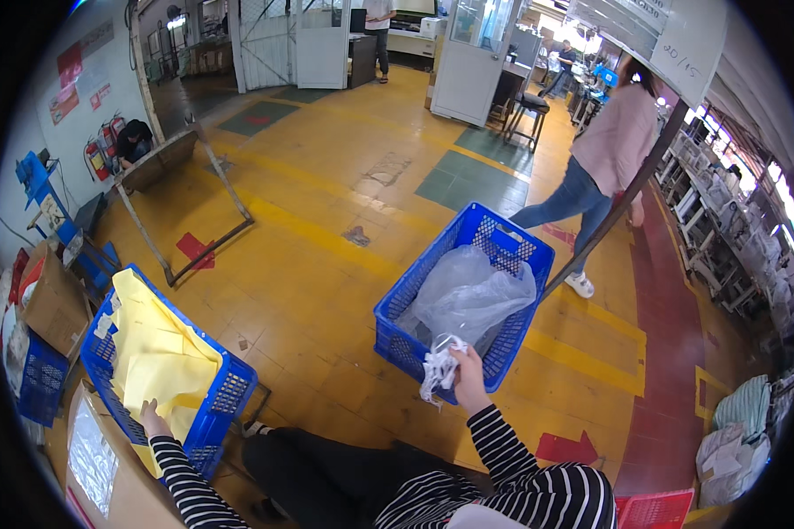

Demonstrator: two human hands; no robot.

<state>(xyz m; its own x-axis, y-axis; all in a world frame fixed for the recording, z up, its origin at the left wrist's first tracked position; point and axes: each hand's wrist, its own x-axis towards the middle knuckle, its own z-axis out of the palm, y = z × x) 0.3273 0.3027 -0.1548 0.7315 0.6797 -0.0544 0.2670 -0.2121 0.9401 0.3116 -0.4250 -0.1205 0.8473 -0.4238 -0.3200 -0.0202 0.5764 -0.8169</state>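
Observation:
My right hand (471,377) is closed around a bunch of thin white strips (438,368), at the near edge of a blue plastic crate (400,349). Inside that crate lies a crumpled clear plastic bag (468,291). On the left, my left hand (154,420) rests with fingers stretched out at the near part of a yellow sheet (163,353). The sheet lines a second blue crate (210,432) and hangs over its far side. What lies under the sheet is hidden.
A cardboard box (106,467) stands beside the left crate. Ahead is a metal-framed trolley (212,234), with a person (134,143) crouching behind it. Another person (613,150) in pink walks past on the right, beyond a slanting post (626,198). A red crate (657,510) sits at lower right.

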